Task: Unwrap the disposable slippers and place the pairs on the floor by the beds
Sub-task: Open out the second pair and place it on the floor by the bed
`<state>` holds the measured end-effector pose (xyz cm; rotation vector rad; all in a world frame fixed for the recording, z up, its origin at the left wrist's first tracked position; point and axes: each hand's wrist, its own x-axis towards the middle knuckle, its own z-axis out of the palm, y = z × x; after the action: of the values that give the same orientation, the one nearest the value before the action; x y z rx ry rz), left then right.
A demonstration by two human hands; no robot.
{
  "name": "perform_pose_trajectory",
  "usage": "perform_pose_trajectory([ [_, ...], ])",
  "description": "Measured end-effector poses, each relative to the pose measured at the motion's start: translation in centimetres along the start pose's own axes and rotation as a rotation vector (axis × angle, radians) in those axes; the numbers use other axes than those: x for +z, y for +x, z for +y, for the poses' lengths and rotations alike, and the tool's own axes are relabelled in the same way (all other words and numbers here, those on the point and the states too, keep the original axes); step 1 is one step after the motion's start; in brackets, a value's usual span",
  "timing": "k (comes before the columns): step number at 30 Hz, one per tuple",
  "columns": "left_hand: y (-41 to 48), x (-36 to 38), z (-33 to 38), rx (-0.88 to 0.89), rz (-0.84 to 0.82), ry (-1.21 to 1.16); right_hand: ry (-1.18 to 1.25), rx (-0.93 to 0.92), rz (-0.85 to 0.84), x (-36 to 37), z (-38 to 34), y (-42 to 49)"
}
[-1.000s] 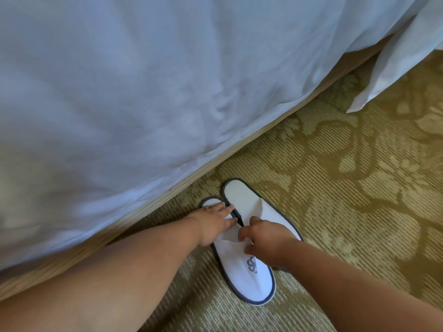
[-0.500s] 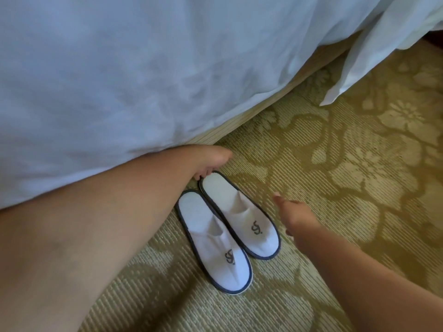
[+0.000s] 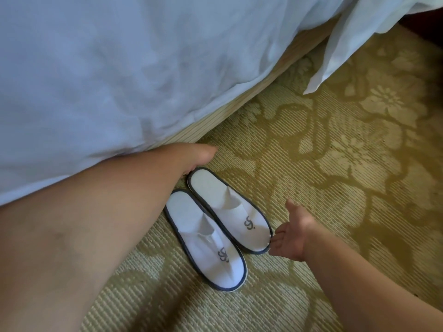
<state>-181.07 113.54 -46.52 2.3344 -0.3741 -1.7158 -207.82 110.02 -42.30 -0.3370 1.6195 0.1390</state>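
Note:
Two white slippers with dark blue trim lie side by side on the carpet next to the bed, toes towards me. The left slipper [image 3: 206,245] sits a little nearer than the right slipper [image 3: 227,209]. My left hand [image 3: 195,156] reaches along the bed base, and its curled fingertips touch the heel rim of the right slipper. My right hand [image 3: 293,232] is spread open, palm turned inward, with its fingertips against the toe of the right slipper. Neither hand holds anything. No wrapper is in view.
A bed with a white duvet [image 3: 119,68] fills the upper left, above a striped base [image 3: 215,116]. A white sheet corner [image 3: 335,56] hangs down at the upper right. Olive carpet with a floral pattern [image 3: 359,164] spreads to the right.
A second ago both hands were on the overlapping slippers. They now lie apart, side by side. My left hand went to the far heel and my right hand dropped to the toe.

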Motion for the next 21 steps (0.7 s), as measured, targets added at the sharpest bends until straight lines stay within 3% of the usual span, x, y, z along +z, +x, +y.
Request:
perform_pose_trajectory([
  [4, 0.4, 0.0, -0.3, 0.002, 0.003, 0.026, -0.043, -0.033, 0.122, -0.1, 0.9, 1.3],
  [21, 0.6, 0.2, -0.1, 0.033, -0.035, 0.139, 0.006, -0.031, 0.074, 1.0, 2.8, 1.2],
])
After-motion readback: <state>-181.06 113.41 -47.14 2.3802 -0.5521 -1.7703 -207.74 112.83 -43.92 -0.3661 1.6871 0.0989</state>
